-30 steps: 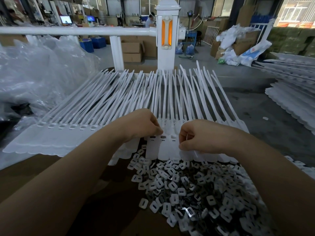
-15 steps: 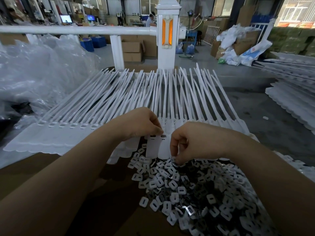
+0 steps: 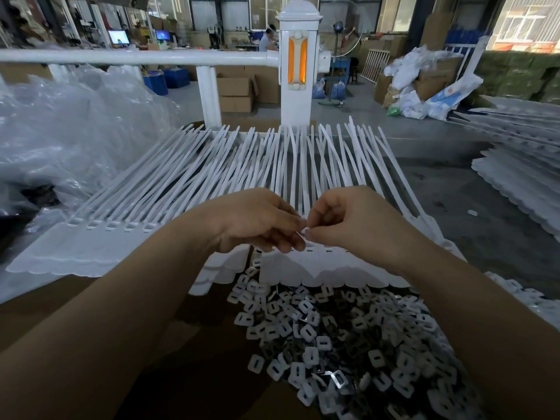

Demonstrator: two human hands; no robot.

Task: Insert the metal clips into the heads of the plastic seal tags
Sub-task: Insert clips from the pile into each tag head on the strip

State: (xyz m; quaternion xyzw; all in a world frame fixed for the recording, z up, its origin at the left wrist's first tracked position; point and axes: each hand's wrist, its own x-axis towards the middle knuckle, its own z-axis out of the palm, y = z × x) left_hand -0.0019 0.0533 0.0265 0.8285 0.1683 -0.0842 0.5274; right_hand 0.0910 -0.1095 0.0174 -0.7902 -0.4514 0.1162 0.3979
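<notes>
Rows of white plastic seal tags [image 3: 188,189] lie fanned out in front of me, heads toward me and tails pointing away. A heap of small metal clips [image 3: 339,334] fills the cardboard box below the heads. My left hand [image 3: 257,222] hovers over the tag heads with fingers curled; whether it touches or holds a tag I cannot tell. My right hand [image 3: 342,219] pinches one small clip [image 3: 306,231] between thumb and forefinger, just above the row of heads and touching the left fingertips. The tag heads under both hands are hidden.
A crumpled clear plastic bag [image 3: 66,128] bulges at the left. More stacked seal tags [image 3: 521,165] lie at the right. A white post with an orange reflector [image 3: 298,62] and a white rail [image 3: 136,57] stand behind the tags.
My right hand dipped to the clip pile, then rose with a clip to the left hand's fingertips. The left hand shifted slightly right over the tag heads.
</notes>
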